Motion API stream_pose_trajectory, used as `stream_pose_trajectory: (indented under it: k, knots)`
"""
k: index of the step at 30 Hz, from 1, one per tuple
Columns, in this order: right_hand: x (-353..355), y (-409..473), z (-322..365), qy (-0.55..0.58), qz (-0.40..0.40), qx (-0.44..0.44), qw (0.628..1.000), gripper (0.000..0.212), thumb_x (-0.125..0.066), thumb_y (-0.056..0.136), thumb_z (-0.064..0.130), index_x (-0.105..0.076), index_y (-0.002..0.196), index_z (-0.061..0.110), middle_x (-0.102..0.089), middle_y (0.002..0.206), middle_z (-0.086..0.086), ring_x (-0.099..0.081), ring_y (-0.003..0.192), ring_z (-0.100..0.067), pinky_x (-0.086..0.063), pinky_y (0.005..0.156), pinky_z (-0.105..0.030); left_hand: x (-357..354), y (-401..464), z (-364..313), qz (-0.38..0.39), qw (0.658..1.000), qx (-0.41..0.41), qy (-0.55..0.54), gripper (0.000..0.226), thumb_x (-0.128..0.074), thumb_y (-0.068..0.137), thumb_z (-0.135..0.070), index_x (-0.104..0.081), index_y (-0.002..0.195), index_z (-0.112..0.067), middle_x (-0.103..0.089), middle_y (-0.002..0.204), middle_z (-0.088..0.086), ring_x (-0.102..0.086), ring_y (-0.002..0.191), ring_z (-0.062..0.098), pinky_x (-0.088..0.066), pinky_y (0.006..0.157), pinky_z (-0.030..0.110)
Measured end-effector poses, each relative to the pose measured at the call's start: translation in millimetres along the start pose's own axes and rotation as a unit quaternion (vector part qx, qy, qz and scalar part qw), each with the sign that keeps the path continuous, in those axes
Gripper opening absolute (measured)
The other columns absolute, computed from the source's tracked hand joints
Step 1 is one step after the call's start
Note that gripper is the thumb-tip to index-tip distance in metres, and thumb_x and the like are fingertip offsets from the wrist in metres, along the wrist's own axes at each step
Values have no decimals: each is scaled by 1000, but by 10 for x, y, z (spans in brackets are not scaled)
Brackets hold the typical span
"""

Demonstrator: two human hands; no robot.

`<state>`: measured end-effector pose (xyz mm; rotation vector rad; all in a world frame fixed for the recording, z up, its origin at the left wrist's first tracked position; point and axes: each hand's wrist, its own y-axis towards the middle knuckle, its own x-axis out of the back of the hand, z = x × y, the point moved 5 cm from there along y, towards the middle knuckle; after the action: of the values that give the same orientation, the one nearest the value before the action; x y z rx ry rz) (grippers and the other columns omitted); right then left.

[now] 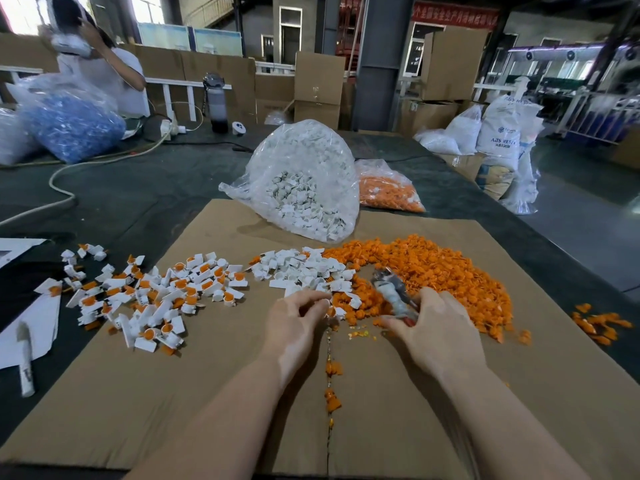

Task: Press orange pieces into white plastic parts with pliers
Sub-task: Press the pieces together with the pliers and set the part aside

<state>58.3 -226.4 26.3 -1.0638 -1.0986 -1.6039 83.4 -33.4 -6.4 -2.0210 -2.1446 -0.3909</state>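
your forearms reach out over the cardboard sheet [207, 393]. your right hand [438, 336] grips the pliers [393, 294]; your left hand [294, 322] pinches something small at the sheet's middle, though you can't tell what. left of the sheet's middle lies a finished pile [156, 296]; the loose white parts [304, 271] and orange pieces [446, 275] to its right are still undone, so much remains.

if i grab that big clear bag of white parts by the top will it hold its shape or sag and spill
The clear bag would probably sag: its film is thin and crinkled. It likely feels heavy, being packed with white parts. Its mouth looks open toward the cardboard, so parts may spill.
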Motion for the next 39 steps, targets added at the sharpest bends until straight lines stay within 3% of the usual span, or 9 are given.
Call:
stream_pose_trajectory:
  k: [6, 9, 13, 17, 21, 26, 31, 35, 39]
  knots:
    - [-112, 72, -129, -143, -26, -8, 989, 69, -33, 77, 78, -51, 105, 17, -53, 111, -2, -49, 105, -19, -41, 85, -29, -9, 15, 19, 8, 999, -11, 39, 20, -55, 93, -22, -69, 107, -24, -61, 110, -10, -45, 104, -3, -29, 87, 10]
    - [-102, 40, -68, -193, -55, -2, 980, 67, -35, 80, 75, -55, 109, 18, -52, 117, -4, -45, 110, -23, -32, 97, -38, -9, 22, 32, 16, 998, -18, 58, 21, -54, 94, -23, -69, 108, -25, -62, 112, -10, -48, 106, -1, -30, 86, 11]
    - [-125, -81, 297, 17, -107, 158, 982, 37, -61, 88, 32, -59, 123, 18, -59, 115, -4, -52, 108, -21, -40, 95, -35, -27, 21, 24, 27, 997, -28, 74, 21, -54, 94, -24, -69, 109, -26, -64, 114, -8, -53, 107, 4, -36, 87, 18]
    - [-209, -253, 629, 175, -110, 249, 946, 24, -69, 81, 5, -70, 104, 12, -67, 92, -5, -62, 87, -21, -52, 78, -32, -24, 6, 7, 37, 995, -48, 80, 20, -56, 93, -20, -69, 106, -26, -67, 109, -8, -56, 107, 7, -41, 93, 23]
    - [-259, -246, 611, 234, -115, 208, 943, 6, -70, 78, 2, -68, 80, 7, -66, 77, -2, -61, 73, -18, -48, 64, -25, -13, -16, 42, 52, 998, -22, 24, 29, -63, 86, -12, -67, 111, -26, -63, 96, -9, -57, 93, 8, -41, 80, 11]
    - [-297, -235, 545, 279, -102, 173, 939, 5, -67, 83, 7, -69, 87, 9, -68, 83, 1, -61, 79, -11, -47, 70, -20, -47, -41, 4, 73, 994, -63, 54, 33, -74, 78, -19, -62, 101, -40, -63, 94, -12, -59, 88, 6, -47, 77, 13]
    - [-281, -228, 491, 314, -111, 149, 931, 11, -66, 84, 5, -70, 94, 9, -68, 88, 0, -61, 85, -13, -51, 76, -29, -29, -34, 30, 59, 995, -64, 53, 29, -73, 79, -20, -64, 101, -36, -61, 85, -7, -56, 80, 7, -42, 68, 13]
    - [-267, -246, 517, 314, -112, 169, 928, 12, -67, 83, 5, -70, 94, 8, -66, 88, 1, -60, 86, -12, -51, 76, -27, -29, -33, 37, 62, 994, -67, 56, 28, -72, 80, -23, -65, 105, -32, -61, 85, -8, -55, 77, 5, -39, 64, 7]
    - [-282, -236, 534, 288, -101, 185, 934, 7, -66, 83, 5, -71, 86, 9, -60, 84, 4, -55, 85, -11, -45, 75, -21, -48, -46, 27, 78, 993, -66, 62, 31, -73, 78, -26, -58, 100, -43, -61, 88, -8, -55, 80, 7, -42, 69, 16]
